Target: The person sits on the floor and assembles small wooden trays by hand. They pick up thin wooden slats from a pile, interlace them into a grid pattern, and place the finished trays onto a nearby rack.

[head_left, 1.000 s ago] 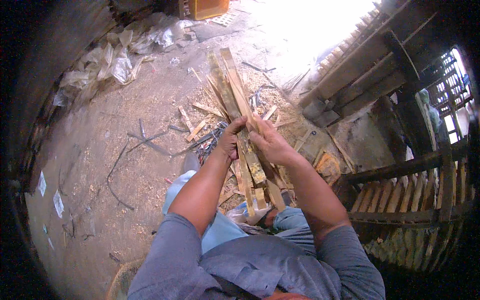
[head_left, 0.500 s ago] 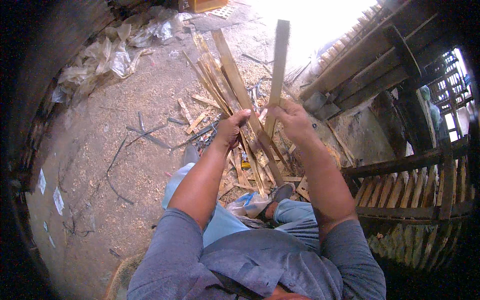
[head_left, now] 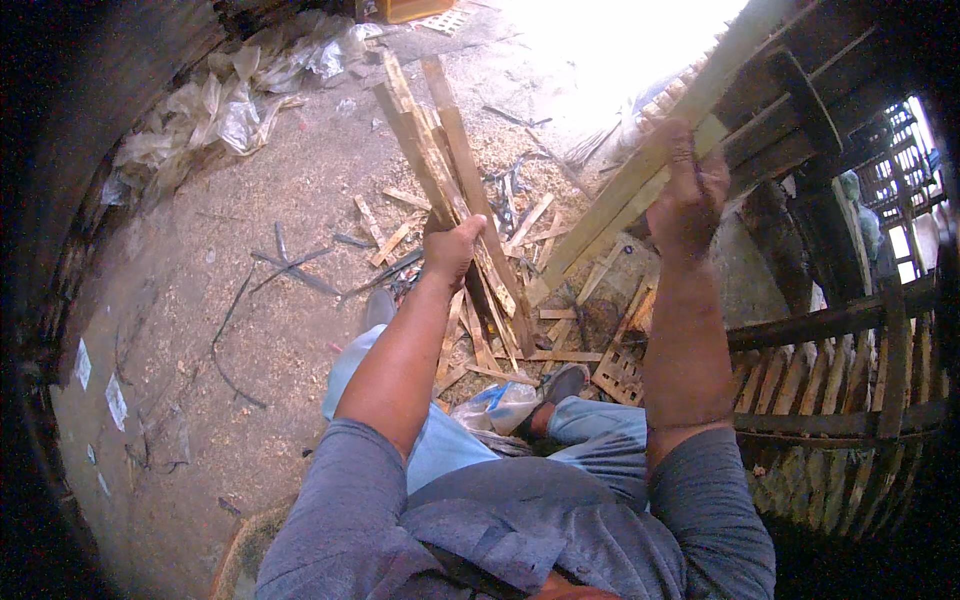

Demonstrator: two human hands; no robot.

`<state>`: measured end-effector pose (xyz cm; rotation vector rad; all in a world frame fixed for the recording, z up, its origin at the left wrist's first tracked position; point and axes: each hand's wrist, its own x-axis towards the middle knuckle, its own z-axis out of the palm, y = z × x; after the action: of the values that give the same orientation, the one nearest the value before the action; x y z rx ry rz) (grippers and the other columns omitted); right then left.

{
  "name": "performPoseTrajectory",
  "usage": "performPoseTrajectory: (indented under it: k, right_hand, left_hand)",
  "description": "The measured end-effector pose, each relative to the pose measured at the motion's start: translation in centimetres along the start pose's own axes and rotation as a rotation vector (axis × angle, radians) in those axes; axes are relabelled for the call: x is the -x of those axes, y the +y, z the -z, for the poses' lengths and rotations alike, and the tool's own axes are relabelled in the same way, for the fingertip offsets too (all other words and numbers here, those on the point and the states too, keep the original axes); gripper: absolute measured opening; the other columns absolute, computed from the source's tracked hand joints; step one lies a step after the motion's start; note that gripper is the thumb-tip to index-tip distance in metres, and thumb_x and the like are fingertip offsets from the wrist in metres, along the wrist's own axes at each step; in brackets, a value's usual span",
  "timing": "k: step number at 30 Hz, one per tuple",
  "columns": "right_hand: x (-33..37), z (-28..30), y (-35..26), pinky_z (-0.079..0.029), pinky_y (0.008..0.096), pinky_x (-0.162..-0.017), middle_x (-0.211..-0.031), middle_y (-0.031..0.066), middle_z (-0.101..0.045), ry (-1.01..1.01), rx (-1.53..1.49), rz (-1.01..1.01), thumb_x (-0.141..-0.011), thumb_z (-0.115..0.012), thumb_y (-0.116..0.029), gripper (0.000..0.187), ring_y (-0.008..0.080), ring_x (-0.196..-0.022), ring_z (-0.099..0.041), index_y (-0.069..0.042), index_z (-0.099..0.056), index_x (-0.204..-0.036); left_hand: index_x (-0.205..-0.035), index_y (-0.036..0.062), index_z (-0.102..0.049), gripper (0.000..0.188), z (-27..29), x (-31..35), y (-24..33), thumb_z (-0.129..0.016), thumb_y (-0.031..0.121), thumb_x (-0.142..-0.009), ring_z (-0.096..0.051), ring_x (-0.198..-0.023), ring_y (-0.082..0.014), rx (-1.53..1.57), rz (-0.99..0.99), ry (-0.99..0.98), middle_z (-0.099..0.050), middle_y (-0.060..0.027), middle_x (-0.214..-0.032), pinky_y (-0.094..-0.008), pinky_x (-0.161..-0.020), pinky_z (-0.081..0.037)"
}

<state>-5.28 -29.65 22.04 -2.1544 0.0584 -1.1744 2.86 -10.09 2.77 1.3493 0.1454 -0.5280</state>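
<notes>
A loose bundle of rough wooden strips (head_left: 465, 170) is gripped in my left hand (head_left: 455, 248), its fingers wrapped round the middle. The strips fan out upward, and their lower ends hang over the scattered wood between my feet. Up and to the right, my right hand (head_left: 690, 195) is closed on a wooden slat (head_left: 600, 215) that slants from low near the bundle toward the upper right. A second pale edge shows alongside this slat; whether it is a separate piece I cannot tell.
Wood offcuts (head_left: 480, 340) and a clear plastic bag (head_left: 495, 408) lie by my feet. Crumpled plastic sheeting (head_left: 235, 110) is heaped at the far left, and dark strips (head_left: 290, 265) lie on the chip-strewn floor. A slatted wooden structure (head_left: 800, 385) stands on the right.
My right hand has moved up and right with the slat, which has swung from nearly upright to a slant. The bundle in my left hand has shifted slightly and its strips lie differently.
</notes>
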Motion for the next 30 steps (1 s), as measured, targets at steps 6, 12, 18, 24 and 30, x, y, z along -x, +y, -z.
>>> performPoseTrajectory:
  k: [6, 12, 18, 24, 30]
  right_hand:
    - [-2.6, 0.8, -3.8, -0.053, 0.0307, -0.069, -0.092, 0.0066, -0.066, 0.2, -0.708, -0.312, -0.089, -0.06, -0.015, 0.019, 0.0185, -0.08, -0.064, -0.003, -0.065, -0.103]
    - [-5.5, 3.6, -3.7, -0.051, 0.0381, -0.071, -0.09, 0.0131, -0.065, -0.024, -0.199, -0.099, -0.086, -0.055, -0.012, 0.02, 0.0278, -0.081, -0.063, -0.004, -0.065, -0.101]
    - [2.5, -4.7, -0.1, -0.049, 0.0456, -0.074, -0.089, 0.0195, -0.064, -0.605, 0.262, 0.002, -0.084, -0.049, -0.009, 0.022, 0.0371, -0.082, -0.062, -0.005, -0.065, -0.099]
    - [12.1, -9.0, 0.9, -0.047, 0.0491, -0.075, -0.095, 0.0195, -0.06, -0.679, 0.356, -0.152, -0.09, -0.053, -0.016, 0.022, 0.0394, -0.088, -0.059, -0.004, -0.06, -0.107]
    - [11.3, -6.9, 2.0, -0.048, 0.0434, -0.08, -0.103, 0.0189, -0.062, -0.699, 0.247, -0.239, -0.099, -0.048, -0.024, 0.032, 0.0355, -0.09, -0.061, -0.001, -0.061, -0.116]
  left_hand:
    - [-0.094, -0.0038, -0.066, 0.025, 0.4, -1.7, -2.0, -0.072, 0.014, -0.077, -0.063, -0.073, -0.0188, 0.353, 0.108, -0.118, -0.066, -0.0082, -0.085, -0.0335, -0.065, -0.051]
    - [-0.094, -0.0022, -0.065, 0.02, 1.0, -3.9, -4.0, -0.069, 0.01, -0.078, -0.061, -0.069, -0.0175, 0.199, -0.02, -0.03, -0.064, -0.006, -0.082, -0.0336, -0.064, -0.05]
    - [-0.111, -0.0032, -0.062, 0.035, 1.0, -1.9, -2.1, -0.062, 0.021, -0.086, -0.068, -0.084, -0.0257, 0.621, 0.208, -0.487, -0.068, -0.0138, -0.098, -0.038, -0.08, -0.057]
    - [-0.119, -0.0015, -0.058, 0.043, 0.5, 0.0, -1.6, -0.064, 0.028, -0.088, -0.069, -0.089, -0.0248, 0.87, 0.315, -0.674, -0.068, -0.0142, -0.101, -0.04, -0.082, -0.058]
    - [-0.113, -0.0007, -0.062, 0.043, 1.3, 0.0, -0.7, -0.069, 0.031, -0.086, -0.067, -0.093, -0.024, 0.526, 0.249, -0.545, -0.068, -0.0151, -0.105, -0.0385, -0.086, -0.056]
